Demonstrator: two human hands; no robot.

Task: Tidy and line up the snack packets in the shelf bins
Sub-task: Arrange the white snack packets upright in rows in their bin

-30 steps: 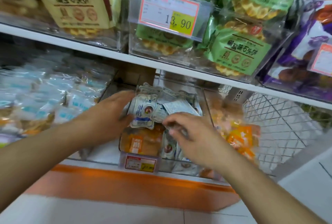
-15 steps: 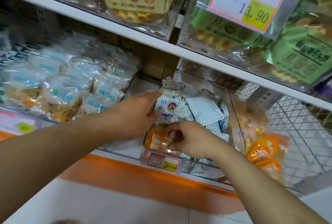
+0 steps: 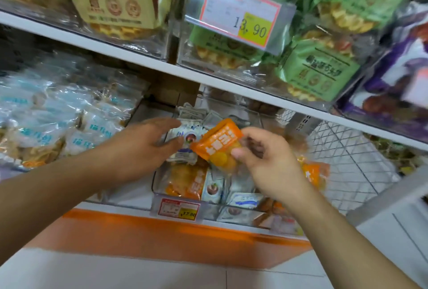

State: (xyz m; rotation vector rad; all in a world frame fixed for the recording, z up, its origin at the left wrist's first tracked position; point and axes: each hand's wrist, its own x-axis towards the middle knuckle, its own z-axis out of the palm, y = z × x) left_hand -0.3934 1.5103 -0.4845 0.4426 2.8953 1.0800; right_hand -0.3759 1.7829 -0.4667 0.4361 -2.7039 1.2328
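Observation:
My right hand (image 3: 266,163) pinches an orange snack packet (image 3: 217,143) and holds it lifted above the clear shelf bin (image 3: 159,196). In that bin lie several white packets (image 3: 187,138) and another orange packet (image 3: 185,182) at the front. My left hand (image 3: 143,147) reaches over the bin's left side, fingers straight, touching the white packets from the left.
A price tag (image 3: 179,210) hangs on the bin's front. Blue-and-white packets (image 3: 58,126) fill the bin to the left. A wire mesh basket (image 3: 347,161) with orange packets (image 3: 315,172) stands on the right. The upper shelf (image 3: 208,80) carries bagged biscuits and a 13.90 tag (image 3: 240,19).
My right hand has pulled an orange packet out of the bin and raised it. My left hand stays on the white packets. The camera shifted slightly.

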